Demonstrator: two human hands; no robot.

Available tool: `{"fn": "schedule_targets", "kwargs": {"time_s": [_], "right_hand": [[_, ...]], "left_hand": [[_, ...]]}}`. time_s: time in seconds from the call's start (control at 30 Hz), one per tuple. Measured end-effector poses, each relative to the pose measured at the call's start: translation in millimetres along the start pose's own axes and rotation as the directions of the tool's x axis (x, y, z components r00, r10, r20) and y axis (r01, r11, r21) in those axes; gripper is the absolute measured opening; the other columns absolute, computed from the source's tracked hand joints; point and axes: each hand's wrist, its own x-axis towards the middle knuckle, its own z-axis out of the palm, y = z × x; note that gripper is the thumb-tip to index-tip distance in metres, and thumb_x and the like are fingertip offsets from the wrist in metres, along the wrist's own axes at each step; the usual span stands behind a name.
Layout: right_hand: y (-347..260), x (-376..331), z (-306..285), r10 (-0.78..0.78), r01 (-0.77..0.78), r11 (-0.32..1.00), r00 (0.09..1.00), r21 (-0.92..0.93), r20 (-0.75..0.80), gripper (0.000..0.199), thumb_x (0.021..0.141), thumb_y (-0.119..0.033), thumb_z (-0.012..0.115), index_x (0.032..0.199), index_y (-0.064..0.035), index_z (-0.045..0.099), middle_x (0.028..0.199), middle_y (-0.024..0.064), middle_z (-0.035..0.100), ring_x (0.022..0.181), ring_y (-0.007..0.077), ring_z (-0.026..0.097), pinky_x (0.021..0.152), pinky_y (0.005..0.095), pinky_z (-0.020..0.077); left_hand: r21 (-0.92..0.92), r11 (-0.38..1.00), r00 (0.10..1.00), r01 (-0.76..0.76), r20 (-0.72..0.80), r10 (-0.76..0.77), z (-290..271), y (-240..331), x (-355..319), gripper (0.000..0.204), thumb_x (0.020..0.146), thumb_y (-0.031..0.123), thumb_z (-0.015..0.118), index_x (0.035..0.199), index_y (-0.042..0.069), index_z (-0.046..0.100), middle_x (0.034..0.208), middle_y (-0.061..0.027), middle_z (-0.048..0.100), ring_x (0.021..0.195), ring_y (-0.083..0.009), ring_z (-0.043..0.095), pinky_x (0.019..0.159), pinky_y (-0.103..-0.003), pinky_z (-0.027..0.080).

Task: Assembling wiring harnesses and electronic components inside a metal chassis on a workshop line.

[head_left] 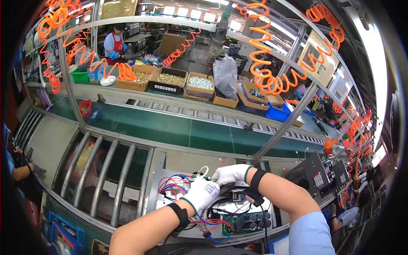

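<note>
Metal chassis (153, 180), right here in front of the worker, just to the right of the steel rollers (121, 178) — and both gloved hands are over it! The left hand (202, 194) lies across its middle, back of the glove upward, fingers bent toward the far side. The right hand (231, 175) comes in from the far right, wrist bent, its fingertips meeting the left's. Fingers drawn in on both, little gap to be seen; what they pinch, if anything, I can't tell, because the gloves cover it.

So the chassis is beneath the grip and spreads out around it. Red and blue wires (170, 183) bunch just left of the left hand, a white cable loop (204, 171) stands up beside the fingertips, and a dark piece (227, 187) shows right under the right hand. Nearer the worker, below both hands — a green circuit board (229, 223) with a cluster of black cylinders (255, 221).

Black bands on both wrists. Across the green belt (170, 131), cartons of small metal parts (170, 79) line the shelf, orange coiled hoses (260, 44) hanging above.
</note>
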Motion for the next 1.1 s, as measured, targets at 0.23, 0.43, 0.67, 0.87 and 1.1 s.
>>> {"fn": "schedule_targets", "kwargs": {"time_s": [0.23,0.43,0.67,0.87,1.1], "right_hand": [[-42,10,26,0.129,-0.249,0.743,0.964,-0.621,-0.232,0.026,0.074,-0.022,0.069,0.093,-0.0052,0.074,0.096,0.0147,0.072,0.089,0.0301,0.071,0.072,0.0428,0.0554],[-51,12,31,0.372,-0.379,0.683,0.916,-0.625,-0.150,0.039,0.074,-0.025,0.069,0.111,-0.0116,0.068,0.105,0.0102,0.072,0.099,0.0273,0.069,0.082,0.0433,0.0500],[-40,11,30,0.384,-0.444,0.789,0.896,-0.423,-0.224,0.032,0.074,-0.029,0.069,0.098,-0.0084,0.072,0.097,0.0138,0.072,0.095,0.0320,0.069,0.081,0.0457,0.0498],[-35,7,30,0.334,-0.421,0.812,0.903,-0.404,-0.270,0.040,0.078,-0.039,0.068,0.100,-0.0064,0.071,0.101,0.0148,0.072,0.098,0.0325,0.068,0.086,0.0474,0.0493],[-35,7,34,0.330,-0.408,0.816,0.910,-0.410,-0.249,0.028,0.076,-0.025,0.065,0.098,-0.0072,0.071,0.094,0.0128,0.072,0.093,0.0301,0.069,0.084,0.0477,0.0453]], "left_hand": [[-0.230,0.756,0.741,-0.613,-0.499,0.449,-104,73,-65,0.034,0.088,0.019,0.054,0.117,0.002,0.050,0.090,-0.0137,0.061,0.064,-0.0270,0.064,0.057,-0.038,0.051],[-0.443,0.871,0.973,-0.211,-0.010,0.231,-93,-47,-127,0.032,0.081,0.017,0.061,0.111,0.004,0.060,0.099,-0.0120,0.062,0.084,-0.0307,0.064,0.078,-0.041,0.051],[-0.367,0.872,0.941,-0.324,-0.225,0.254,-59,-67,-156,0.037,0.074,0.011,0.065,0.111,0.006,0.062,0.118,-0.0100,0.062,0.111,-0.0264,0.058,0.102,-0.049,0.034],[-0.390,0.835,0.877,-0.388,-0.435,0.204,-59,-65,-154,0.046,0.071,0.004,0.060,0.117,0.009,0.062,0.103,-0.0149,0.059,0.107,-0.0351,0.053,0.103,-0.052,0.038],[-0.411,0.831,0.891,-0.375,-0.408,0.200,-53,-64,-155,0.044,0.074,0.004,0.061,0.118,0.010,0.063,0.110,-0.0133,0.061,0.113,-0.0344,0.054,0.108,-0.055,0.034]]}}
